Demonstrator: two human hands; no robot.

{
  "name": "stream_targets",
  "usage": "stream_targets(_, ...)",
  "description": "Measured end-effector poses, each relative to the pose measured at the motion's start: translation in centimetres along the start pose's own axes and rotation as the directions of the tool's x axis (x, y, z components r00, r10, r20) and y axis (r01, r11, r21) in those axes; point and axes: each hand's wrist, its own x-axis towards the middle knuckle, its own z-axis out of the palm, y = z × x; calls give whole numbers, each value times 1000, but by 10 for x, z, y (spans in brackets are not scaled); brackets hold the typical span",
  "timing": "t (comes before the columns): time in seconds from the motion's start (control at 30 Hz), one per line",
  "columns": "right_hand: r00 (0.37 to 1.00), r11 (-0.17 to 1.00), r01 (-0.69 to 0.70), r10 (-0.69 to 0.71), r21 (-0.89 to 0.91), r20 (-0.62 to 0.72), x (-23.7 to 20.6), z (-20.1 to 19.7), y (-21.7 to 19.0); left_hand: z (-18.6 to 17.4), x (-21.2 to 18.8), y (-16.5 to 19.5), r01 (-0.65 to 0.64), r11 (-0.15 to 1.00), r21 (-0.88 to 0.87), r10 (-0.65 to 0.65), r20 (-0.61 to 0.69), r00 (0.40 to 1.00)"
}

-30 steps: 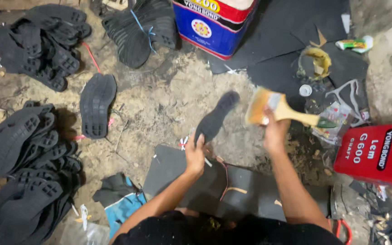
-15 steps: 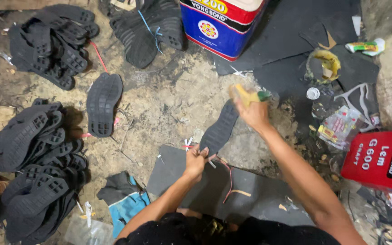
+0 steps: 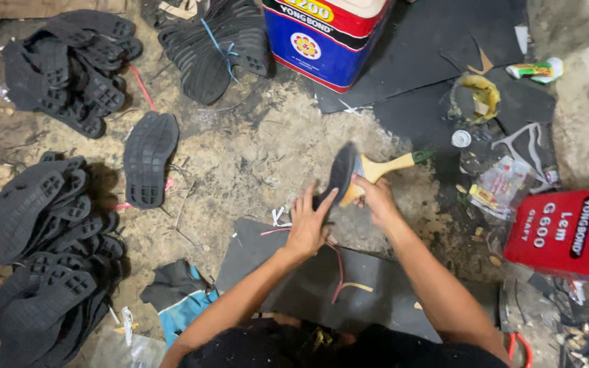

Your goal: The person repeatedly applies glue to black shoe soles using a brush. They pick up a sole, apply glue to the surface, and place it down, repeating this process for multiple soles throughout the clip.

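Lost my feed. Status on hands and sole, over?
Left hand holds black shoe sole up on edge. Right hand grips wooden-handled brush against it. Nothing between them.

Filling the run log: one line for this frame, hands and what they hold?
left hand: holds black sole upright | right hand: grips wooden brush against sole | floor: lone sole
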Motion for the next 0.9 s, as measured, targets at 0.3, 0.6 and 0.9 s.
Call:
stream_targets(0.3, 891, 921, 343, -256, 184, -375, 5, -21, -17, 47, 13, -33, 40, 982, -185, -48, -41, 998)
stream_targets(0.6, 785, 583, 601, -557, -547, 270, -24, 1, 30, 41, -48, -29, -85, 916, 393, 48, 103, 993)
stream_targets(0.9, 827, 185, 265, -548, -946, 124, 18, 0, -43, 55, -68, -42, -167, 886, 433, 111, 152, 982)
